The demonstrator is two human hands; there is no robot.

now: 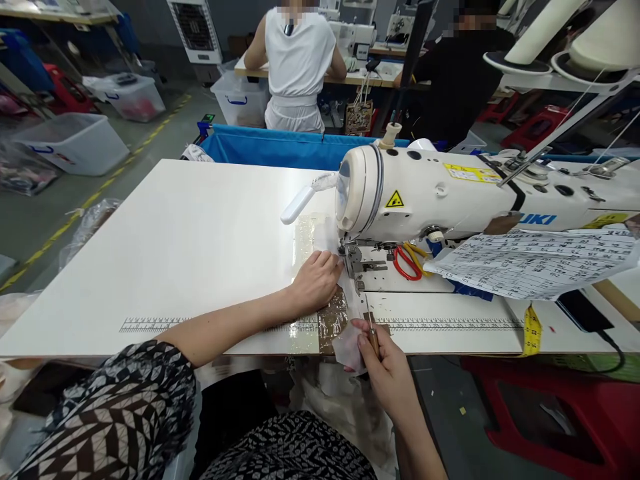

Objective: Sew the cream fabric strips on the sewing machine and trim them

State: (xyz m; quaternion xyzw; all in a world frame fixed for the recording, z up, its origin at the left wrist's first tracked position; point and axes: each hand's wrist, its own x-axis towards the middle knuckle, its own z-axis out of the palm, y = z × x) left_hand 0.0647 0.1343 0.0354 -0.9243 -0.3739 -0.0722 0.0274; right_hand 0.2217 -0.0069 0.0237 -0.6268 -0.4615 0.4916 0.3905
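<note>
My left hand [319, 279] rests on the table just left of the presser foot [354, 257], fingers curled down on thin white fabric [327, 235] that lies beside the needle area. My right hand [387, 363] is closed around an awl [373, 339] with a wooden handle, its thin metal shaft pointing up toward the presser foot. Between that thumb and fingers, the near end of the fabric also hangs over the table edge. The white sewing machine [425, 193] stands over the work, its needle tip hidden from view.
Red-handled scissors [407, 264] lie under the machine arm. Right of them are a written paper sheet [545, 260], a yellow tape measure [532, 330] and a phone [583, 311]. A ruler strip [450, 325] runs along the front of the white table [200, 233]. Two people sit beyond the blue cloth bin [280, 147].
</note>
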